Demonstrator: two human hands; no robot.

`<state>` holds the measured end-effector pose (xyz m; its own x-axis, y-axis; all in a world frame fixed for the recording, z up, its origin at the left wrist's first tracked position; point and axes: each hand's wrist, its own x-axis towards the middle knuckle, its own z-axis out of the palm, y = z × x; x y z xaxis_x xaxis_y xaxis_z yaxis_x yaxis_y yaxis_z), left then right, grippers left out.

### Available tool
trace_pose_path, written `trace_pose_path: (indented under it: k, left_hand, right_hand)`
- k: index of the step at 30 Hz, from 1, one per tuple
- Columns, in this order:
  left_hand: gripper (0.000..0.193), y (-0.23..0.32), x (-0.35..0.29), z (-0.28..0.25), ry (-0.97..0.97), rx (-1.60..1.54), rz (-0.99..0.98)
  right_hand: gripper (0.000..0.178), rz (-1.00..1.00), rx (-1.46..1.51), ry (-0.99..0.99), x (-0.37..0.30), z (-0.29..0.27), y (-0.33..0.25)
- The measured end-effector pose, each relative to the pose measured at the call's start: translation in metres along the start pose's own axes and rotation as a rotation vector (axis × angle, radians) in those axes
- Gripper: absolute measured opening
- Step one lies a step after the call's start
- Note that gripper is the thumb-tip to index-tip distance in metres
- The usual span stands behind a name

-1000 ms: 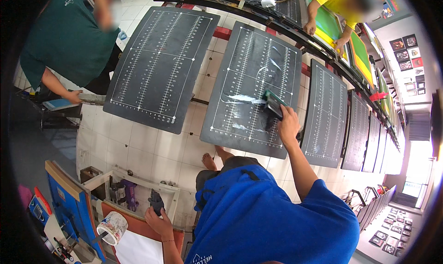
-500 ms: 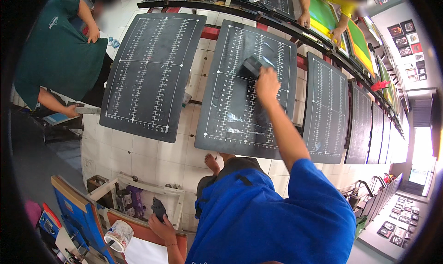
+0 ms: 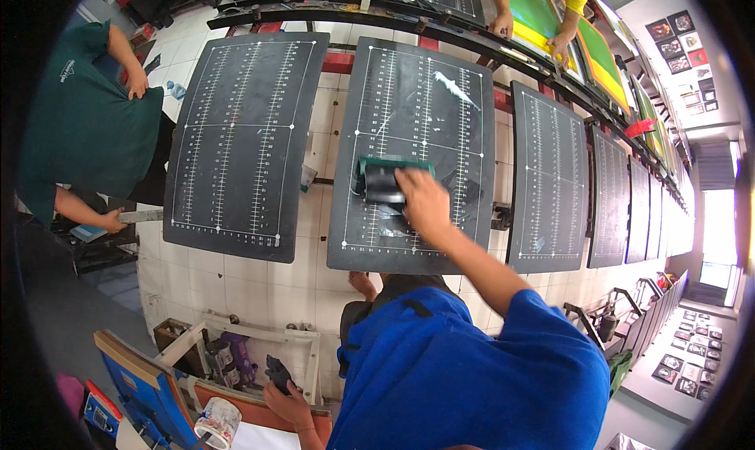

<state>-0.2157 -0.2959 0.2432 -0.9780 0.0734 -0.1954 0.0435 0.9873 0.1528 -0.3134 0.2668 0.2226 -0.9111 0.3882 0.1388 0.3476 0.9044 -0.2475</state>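
Observation:
My right hand (image 3: 425, 202) grips a wide black tool with a green edge (image 3: 381, 181), shaped like a squeegee. It is over the lower half of a dark board (image 3: 460, 242) printed with white rulers and lines. Shiny wet-looking streaks (image 3: 393, 222) show beside the tool, and a bright glossy patch (image 3: 456, 88) lies near the board's far right corner. Low on the left, my left hand (image 3: 289, 404) is closed round a small knobbly black object (image 3: 277, 373) whose kind I cannot make out. That hand is beside a paint-smeared white tub (image 3: 218, 420).
Similar ruled boards (image 3: 236, 143) stand left and right (image 3: 546, 175). A person in green (image 3: 98, 120) stands at the left; one in yellow (image 3: 543, 18) handles green and yellow frames across the rail. A pale metal frame (image 3: 263, 332) and a blue panel (image 3: 145, 387) are lower left.
My right hand has drawn the tool toward me and left across the board, turning it. A glossy patch shows where it was. My left hand still holds the black object.

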Motion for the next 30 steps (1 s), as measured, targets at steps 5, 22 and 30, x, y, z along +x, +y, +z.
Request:
trace_pose_path:
  k: [5,22,30]
  left_hand:
    - [0.043,0.000,0.007,-0.004,-0.039,0.056,-0.001]
    - [0.045,-0.014,-0.005,0.009,0.031,0.001,0.066]
    - [0.046,-0.017,-0.003,0.003,0.060,-0.072,0.036]
  right_hand:
    - [0.041,-0.060,-0.167,0.163,0.139,0.005,0.112]
    - [0.076,0.288,-0.156,0.032,-0.072,-0.027,0.056]
    - [0.068,0.170,-0.139,0.096,-0.064,-0.027,0.077]
